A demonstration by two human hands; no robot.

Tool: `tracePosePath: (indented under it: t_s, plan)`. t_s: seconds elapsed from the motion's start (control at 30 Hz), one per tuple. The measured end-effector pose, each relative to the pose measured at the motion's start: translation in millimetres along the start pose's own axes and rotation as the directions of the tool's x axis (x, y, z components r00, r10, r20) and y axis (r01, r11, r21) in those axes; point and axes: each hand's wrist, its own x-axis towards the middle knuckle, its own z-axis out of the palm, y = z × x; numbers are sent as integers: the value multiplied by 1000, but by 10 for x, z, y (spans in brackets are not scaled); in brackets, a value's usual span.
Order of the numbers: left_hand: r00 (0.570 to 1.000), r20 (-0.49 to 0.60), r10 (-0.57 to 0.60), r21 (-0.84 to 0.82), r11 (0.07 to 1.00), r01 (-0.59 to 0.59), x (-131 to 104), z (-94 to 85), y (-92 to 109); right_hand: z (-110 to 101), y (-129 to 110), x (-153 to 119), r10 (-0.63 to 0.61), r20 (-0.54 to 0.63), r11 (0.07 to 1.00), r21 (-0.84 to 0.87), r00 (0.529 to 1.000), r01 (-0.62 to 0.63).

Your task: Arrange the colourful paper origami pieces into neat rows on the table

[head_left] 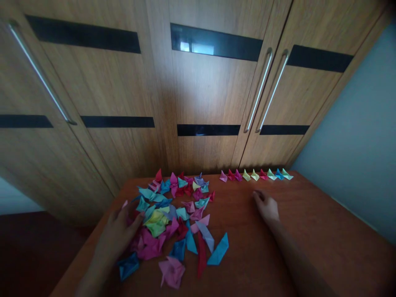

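Note:
A heap of folded paper origami pieces (157,222) in pink, red, blue, teal, yellow and lilac covers the left part of the table. My left hand (119,231) reaches over the heap's left side, thumb and fingers apart around some pink and red pieces. Whether its fingertips touch them I cannot tell. My right hand (266,207) rests on the tabletop right of the heap, fingers curled in, with nothing visible in them. Beyond it, a row of small paper origami figures (246,175) stands along the table's back edge, in pink, red, yellow, pale green and blue.
The reddish-brown wooden table (241,231) stands before a wooden cabinet (204,95) with black strips and long metal handles (260,90). A pale wall (349,152) borders the right side. Single pieces, such as a blue folded strip (219,250), lie at the heap's near right.

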Motion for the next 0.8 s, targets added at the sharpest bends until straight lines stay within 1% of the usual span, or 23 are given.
tracePosePath:
  t_s: [0.1, 0.17, 0.33, 0.43, 0.5, 0.6, 0.67, 0.73, 0.8]
  plan:
    - [997, 80, -15, 4, 1000, 14, -44, 72, 131, 278, -370, -246, -132, 132, 988, 103, 982, 119]
    - [993, 117, 10, -11, 1000, -9, -77, 100, 215, 416, -574, -370, -196, 176, 973, 157, 965, 169]
    - [974, 171, 151, -119, 984, -132, -131, 148, 397, 638, -976, -559, -256, 272, 949, 252, 928, 189]
    - [960, 201, 197, -160, 973, -166, -149, 171, 461, 742, -1149, -635, -306, 299, 923, 324, 904, 206]
    - [955, 207, 212, -160, 970, -180, -156, 191, 477, 801, -1222, -685, -342, 312, 907, 357, 887, 224]
    - [952, 189, 239, -124, 968, -218, -162, 222, 503, 853, -1278, -769, -398, 353, 876, 421, 847, 236]
    - [947, 152, 281, -76, 959, -273, -166, 227, 562, 861, -1306, -832, -420, 367, 849, 482, 830, 216]
    - [937, 88, 338, 11, 940, -340, -172, 211, 672, 851, -1340, -893, -426, 383, 814, 558, 820, 162]
    - [917, 31, 398, 111, 910, -398, -173, 183, 816, 827, -1377, -939, -436, 428, 762, 644, 792, 71]
